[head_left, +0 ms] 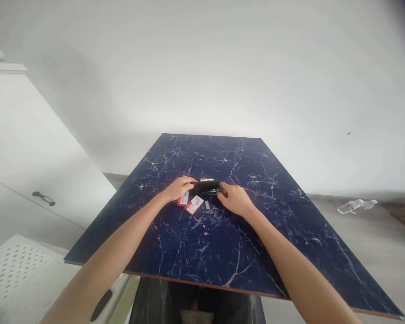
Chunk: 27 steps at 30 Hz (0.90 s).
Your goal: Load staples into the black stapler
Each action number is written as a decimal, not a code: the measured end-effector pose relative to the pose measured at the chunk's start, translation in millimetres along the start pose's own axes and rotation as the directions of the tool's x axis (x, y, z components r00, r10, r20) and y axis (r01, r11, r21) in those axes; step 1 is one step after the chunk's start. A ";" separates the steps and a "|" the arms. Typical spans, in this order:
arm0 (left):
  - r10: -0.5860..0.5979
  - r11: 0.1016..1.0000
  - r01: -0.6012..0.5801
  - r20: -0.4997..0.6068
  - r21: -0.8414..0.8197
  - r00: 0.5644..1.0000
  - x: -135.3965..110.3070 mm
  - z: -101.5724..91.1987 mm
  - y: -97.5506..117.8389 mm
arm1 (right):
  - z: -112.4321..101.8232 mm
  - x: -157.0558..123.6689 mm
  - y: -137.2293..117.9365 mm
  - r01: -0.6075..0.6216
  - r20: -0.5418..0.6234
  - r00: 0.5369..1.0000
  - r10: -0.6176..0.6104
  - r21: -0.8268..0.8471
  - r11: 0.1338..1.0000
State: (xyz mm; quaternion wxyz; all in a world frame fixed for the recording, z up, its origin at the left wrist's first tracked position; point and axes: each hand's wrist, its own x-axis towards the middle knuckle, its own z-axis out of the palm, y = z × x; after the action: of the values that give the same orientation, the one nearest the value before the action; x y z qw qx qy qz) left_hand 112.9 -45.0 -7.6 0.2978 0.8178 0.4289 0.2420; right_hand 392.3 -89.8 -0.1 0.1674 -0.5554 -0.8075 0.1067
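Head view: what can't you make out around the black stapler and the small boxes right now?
- Black stapler: both ends covered by the left hand and right hand.
- Red-and-white boxes: print too small to read.
- A further box: mostly hidden behind the stapler.
- Small grey piece: too small to identify.

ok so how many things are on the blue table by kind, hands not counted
black stapler, held by the left hand and the right hand: 1
red and white staple boxes: 3, one partly hidden behind the stapler
small grey strip: 1
total: 5
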 end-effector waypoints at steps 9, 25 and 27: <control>-0.004 1.000 0.004 -0.002 0.016 1.000 -0.3 0.6 1.9 | -4.1 -0.7 7.8 0.079 -0.022 0.997 -0.077 0.079 0.994; 0.012 0.999 -0.012 -0.010 0.035 1.000 -2.1 1.5 7.5 | -35.4 -1.6 31.0 0.087 0.029 0.996 -0.083 -0.211 0.974; 0.022 0.999 -0.021 -0.009 0.037 1.000 -1.8 1.6 7.0 | -38.2 -2.1 36.1 0.054 0.018 0.999 -0.051 -0.232 0.971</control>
State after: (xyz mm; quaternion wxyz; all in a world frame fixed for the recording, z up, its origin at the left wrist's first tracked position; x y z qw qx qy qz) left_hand 116.9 -50.2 -4.1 0.2778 0.8266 0.4260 0.2410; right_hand 438.9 -79.3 21.9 0.0993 -0.5490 -0.8298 0.0103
